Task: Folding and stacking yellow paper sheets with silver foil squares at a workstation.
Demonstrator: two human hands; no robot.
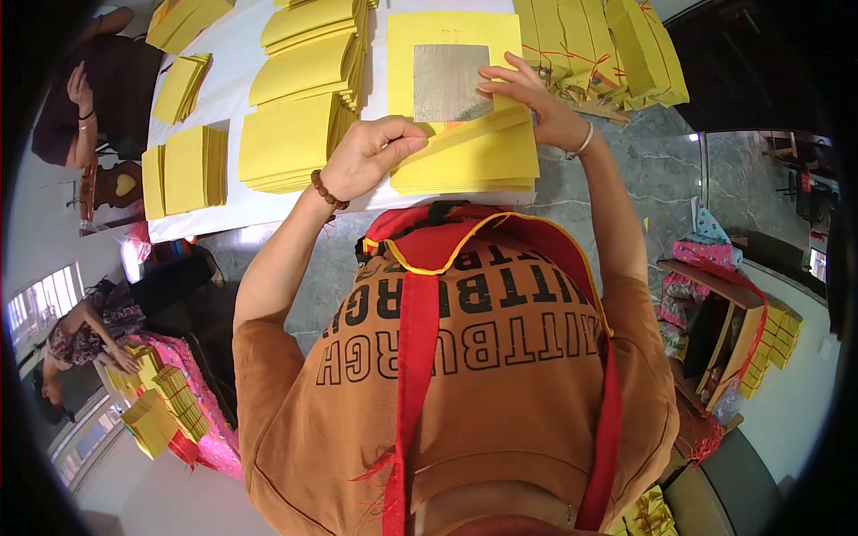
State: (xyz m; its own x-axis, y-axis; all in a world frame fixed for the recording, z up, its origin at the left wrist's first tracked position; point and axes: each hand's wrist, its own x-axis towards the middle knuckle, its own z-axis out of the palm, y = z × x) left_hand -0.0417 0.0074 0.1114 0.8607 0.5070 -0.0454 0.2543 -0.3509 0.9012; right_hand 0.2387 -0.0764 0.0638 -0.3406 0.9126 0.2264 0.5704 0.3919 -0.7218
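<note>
In front of me at the table's near edge lies a stack of yellow paper sheets. The top sheet carries a silver foil square, and its near edge is turned up in a narrow slanting fold. My left hand pinches the left end of that fold between thumb and fingers. My right hand is at the fold's right end, fingers apart and stretched over the right side of the foil. Whether its thumb grips the paper is hidden.
Folded yellow paper piles stand left of my hands on the white-covered table. Yellow bundles tied with red string lie beyond my right hand. Two other people are at the left; a wooden shelf stands at the right.
</note>
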